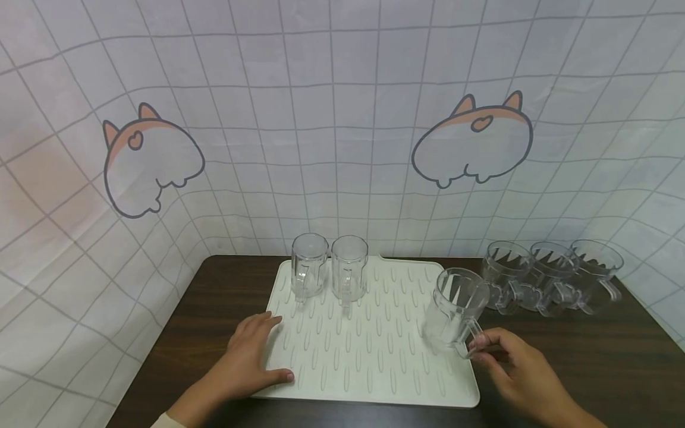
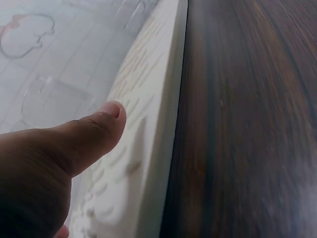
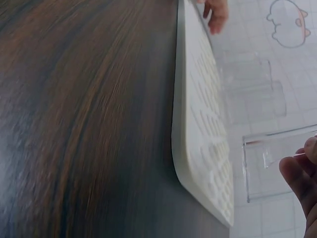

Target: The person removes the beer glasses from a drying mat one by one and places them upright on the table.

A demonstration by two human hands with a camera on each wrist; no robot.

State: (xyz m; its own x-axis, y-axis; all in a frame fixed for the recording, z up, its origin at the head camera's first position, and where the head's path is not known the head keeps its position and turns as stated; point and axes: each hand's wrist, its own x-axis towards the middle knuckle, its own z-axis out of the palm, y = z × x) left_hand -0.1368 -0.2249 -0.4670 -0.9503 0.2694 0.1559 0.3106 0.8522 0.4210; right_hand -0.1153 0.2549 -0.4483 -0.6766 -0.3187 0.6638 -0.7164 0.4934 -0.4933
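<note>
My right hand pinches the handle of a clear mug at the right side of a white ridged mat. In the right wrist view the same mug appears apart from the mat's surface, its handle between thumb and fingers. My left hand lies over the mat's left edge, fingers spread and holding nothing. Its thumb reaches over the ridges in the left wrist view. Two clear mugs, a left one and a right one, stand side by side at the mat's back left.
Three more clear mugs, a near one, a middle one and a far-right one, stand in a row on the dark wooden table, right of the mat. Behind the table hangs a white gridded curtain with cartoon prints.
</note>
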